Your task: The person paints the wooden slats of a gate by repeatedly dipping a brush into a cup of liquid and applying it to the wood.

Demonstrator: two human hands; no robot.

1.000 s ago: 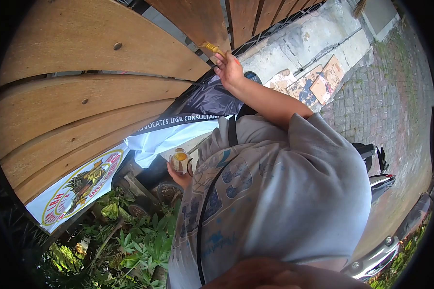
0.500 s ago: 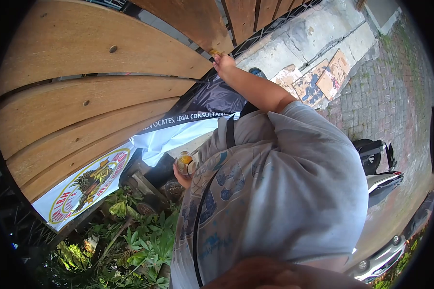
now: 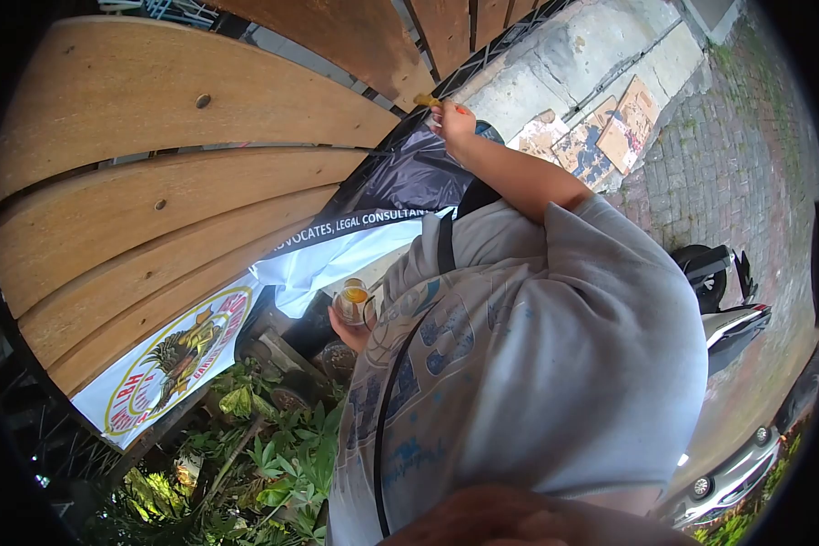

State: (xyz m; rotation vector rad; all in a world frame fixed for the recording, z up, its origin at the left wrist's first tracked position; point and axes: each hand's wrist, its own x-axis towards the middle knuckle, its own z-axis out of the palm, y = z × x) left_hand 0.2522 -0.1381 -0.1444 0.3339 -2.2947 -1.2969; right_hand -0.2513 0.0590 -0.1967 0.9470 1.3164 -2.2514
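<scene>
My right hand (image 3: 453, 120), its fingers closed, holds a small yellowish-brown applicator (image 3: 425, 99), too small to tell whether it is a brush or a sponge. The applicator is at the end of a brown wooden slat (image 3: 355, 41), near the dark metal edge. Lower down and to the left, my left hand (image 3: 348, 329) is wrapped round a clear cup (image 3: 352, 300) with something amber in it, close to my grey shirt. Wide wooden slats (image 3: 182, 105) with round bolt heads stretch across the upper left, with dark gaps between them.
A printed banner (image 3: 305, 259) hangs along the slats' lower edge. Green plants (image 3: 291, 464) grow below. Stained boards (image 3: 601, 141) lie on a concrete ledge (image 3: 519, 82). Brick paving (image 3: 692, 155), a parked motorcycle (image 3: 733, 323) and a car (image 3: 728, 473) are on the right.
My right hand has moved slightly right with the applicator, from the slat's surface to its end by the metal edge. My left hand still holds the cup. The view has shifted a little.
</scene>
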